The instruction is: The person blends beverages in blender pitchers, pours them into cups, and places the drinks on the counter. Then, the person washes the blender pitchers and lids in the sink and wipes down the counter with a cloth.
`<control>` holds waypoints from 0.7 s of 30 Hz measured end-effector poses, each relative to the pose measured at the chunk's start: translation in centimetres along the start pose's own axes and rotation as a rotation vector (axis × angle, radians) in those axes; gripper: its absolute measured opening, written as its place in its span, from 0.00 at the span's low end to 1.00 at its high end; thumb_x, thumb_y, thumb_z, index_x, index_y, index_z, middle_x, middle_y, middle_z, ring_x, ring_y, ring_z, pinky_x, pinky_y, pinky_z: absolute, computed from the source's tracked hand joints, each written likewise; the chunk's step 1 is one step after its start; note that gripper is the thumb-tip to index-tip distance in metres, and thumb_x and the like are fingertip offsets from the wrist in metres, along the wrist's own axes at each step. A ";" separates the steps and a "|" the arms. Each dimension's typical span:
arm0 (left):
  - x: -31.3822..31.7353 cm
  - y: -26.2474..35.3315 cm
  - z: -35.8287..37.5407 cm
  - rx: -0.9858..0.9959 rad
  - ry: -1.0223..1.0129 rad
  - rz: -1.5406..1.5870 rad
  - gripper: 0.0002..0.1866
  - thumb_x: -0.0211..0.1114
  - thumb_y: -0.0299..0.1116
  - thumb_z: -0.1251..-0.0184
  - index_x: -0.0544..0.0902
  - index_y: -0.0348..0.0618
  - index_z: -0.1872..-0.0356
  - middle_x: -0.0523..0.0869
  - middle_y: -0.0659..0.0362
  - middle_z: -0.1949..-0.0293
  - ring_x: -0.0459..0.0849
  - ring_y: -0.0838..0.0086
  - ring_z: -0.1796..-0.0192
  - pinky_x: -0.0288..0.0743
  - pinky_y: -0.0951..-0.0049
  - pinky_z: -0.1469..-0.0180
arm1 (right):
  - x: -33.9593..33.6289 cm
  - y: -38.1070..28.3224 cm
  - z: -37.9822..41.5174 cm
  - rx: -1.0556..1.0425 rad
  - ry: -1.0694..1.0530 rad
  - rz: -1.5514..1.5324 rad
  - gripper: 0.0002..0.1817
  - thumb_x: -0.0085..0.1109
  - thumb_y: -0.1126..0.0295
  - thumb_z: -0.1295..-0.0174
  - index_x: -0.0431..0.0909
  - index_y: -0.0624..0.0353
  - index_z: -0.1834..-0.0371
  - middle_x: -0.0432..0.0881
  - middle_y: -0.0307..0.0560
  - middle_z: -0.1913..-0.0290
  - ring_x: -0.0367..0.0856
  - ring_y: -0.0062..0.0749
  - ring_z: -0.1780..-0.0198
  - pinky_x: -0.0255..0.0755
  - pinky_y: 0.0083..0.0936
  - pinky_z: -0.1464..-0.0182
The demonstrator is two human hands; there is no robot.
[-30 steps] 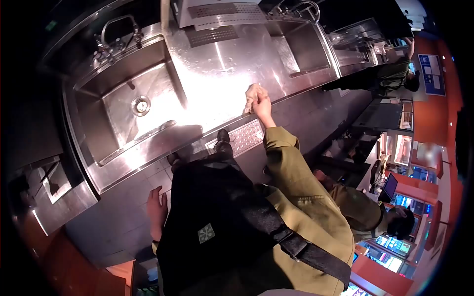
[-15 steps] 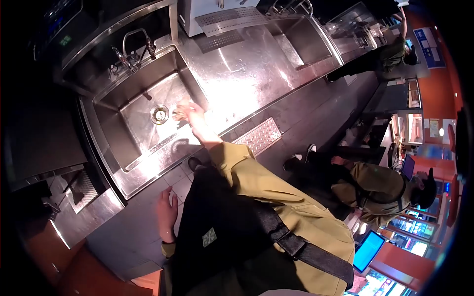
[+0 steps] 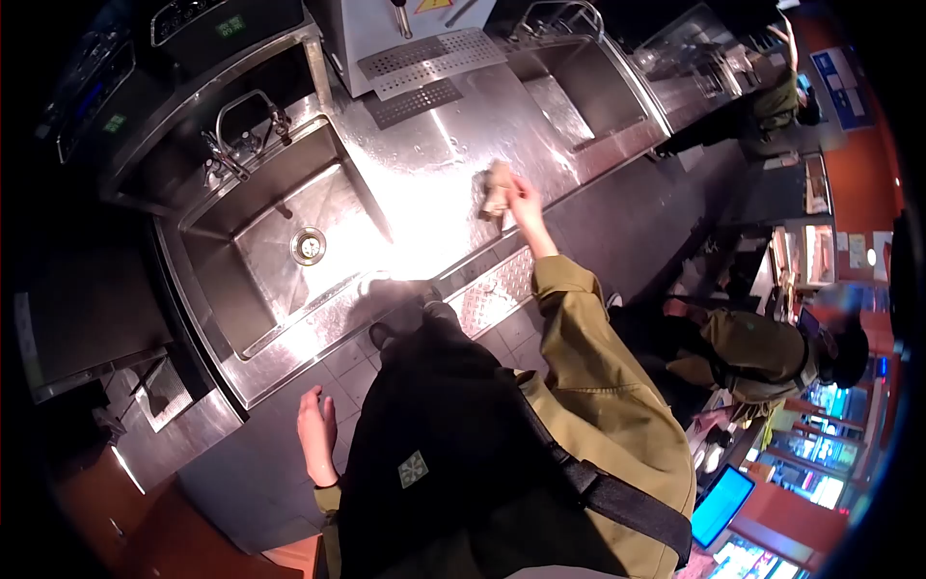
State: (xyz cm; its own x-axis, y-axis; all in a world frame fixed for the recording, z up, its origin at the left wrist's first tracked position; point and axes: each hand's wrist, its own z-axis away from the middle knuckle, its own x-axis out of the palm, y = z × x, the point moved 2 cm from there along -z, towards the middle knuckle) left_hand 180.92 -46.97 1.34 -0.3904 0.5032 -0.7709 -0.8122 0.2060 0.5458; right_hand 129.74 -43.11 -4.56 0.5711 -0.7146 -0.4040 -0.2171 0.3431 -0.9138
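My right hand is closed on a crumpled light brown cloth, pressed against the wet steel counter near its front edge. The counter joins a steel sink on the left, with a round drain in its floor. Down at my side hangs my left hand, fingers apart and holding nothing, a little away from the counter.
A curved faucet rises behind the left sink. Perforated steel plates lie at the counter's back, and a second sink is to the right. A person in a tan top stands behind on the right; another person is farther off.
My right hand has moved right with the cloth, from the near rim of the left sink to the counter between the two sinks. My left hand stays low, slightly shifted. The view has tilted slightly.
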 end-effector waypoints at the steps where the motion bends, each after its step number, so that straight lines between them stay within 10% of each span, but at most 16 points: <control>1: 0.3 0.6 -0.1 -0.010 -0.003 -0.006 0.14 0.55 0.29 0.40 0.74 0.36 0.54 0.78 0.47 0.54 0.76 0.53 0.52 0.70 0.64 0.51 | -0.4 4.3 -1.7 -0.220 0.150 0.307 0.18 0.50 0.78 0.49 0.76 0.62 0.53 0.80 0.49 0.62 0.77 0.33 0.58 0.71 0.27 0.53; 2: 0.8 1.3 -0.3 -0.040 -0.018 0.021 0.14 0.55 0.30 0.40 0.74 0.36 0.54 0.78 0.47 0.54 0.76 0.54 0.52 0.69 0.63 0.50 | -0.9 3.6 -1.9 -0.408 0.212 0.661 0.13 0.49 0.72 0.44 0.73 0.58 0.55 0.77 0.45 0.63 0.75 0.27 0.60 0.69 0.23 0.59; 6: 1.7 5.0 -1.4 -0.074 -0.059 0.108 0.15 0.55 0.31 0.39 0.74 0.35 0.52 0.78 0.46 0.54 0.77 0.56 0.51 0.70 0.65 0.50 | 1.9 4.2 -1.4 -0.195 0.259 0.204 0.16 0.46 0.79 0.51 0.76 0.64 0.57 0.75 0.62 0.66 0.75 0.49 0.63 0.69 0.38 0.59; 11: 2.2 5.8 -2.0 -0.088 -0.044 0.112 0.15 0.54 0.31 0.38 0.73 0.36 0.52 0.77 0.47 0.53 0.76 0.55 0.51 0.69 0.65 0.49 | 11.2 2.3 2.9 -0.098 0.052 0.360 0.14 0.45 0.78 0.48 0.75 0.68 0.58 0.75 0.59 0.68 0.75 0.43 0.71 0.70 0.33 0.68; 21: 1.0 7.3 -3.4 -0.086 -0.009 0.047 0.16 0.54 0.33 0.37 0.74 0.37 0.51 0.78 0.48 0.53 0.76 0.56 0.49 0.69 0.65 0.49 | 24.5 -1.2 2.4 0.153 -0.563 -0.645 0.14 0.50 0.78 0.46 0.74 0.66 0.55 0.79 0.48 0.66 0.79 0.30 0.68 0.73 0.21 0.65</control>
State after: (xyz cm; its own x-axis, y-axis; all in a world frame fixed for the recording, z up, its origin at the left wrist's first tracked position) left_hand 173.11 -47.82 3.48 -0.4254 0.5183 -0.7419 -0.8275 0.1091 0.5507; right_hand 145.90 -59.54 -13.23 0.8615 -0.4036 0.3082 0.3695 0.0819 -0.9256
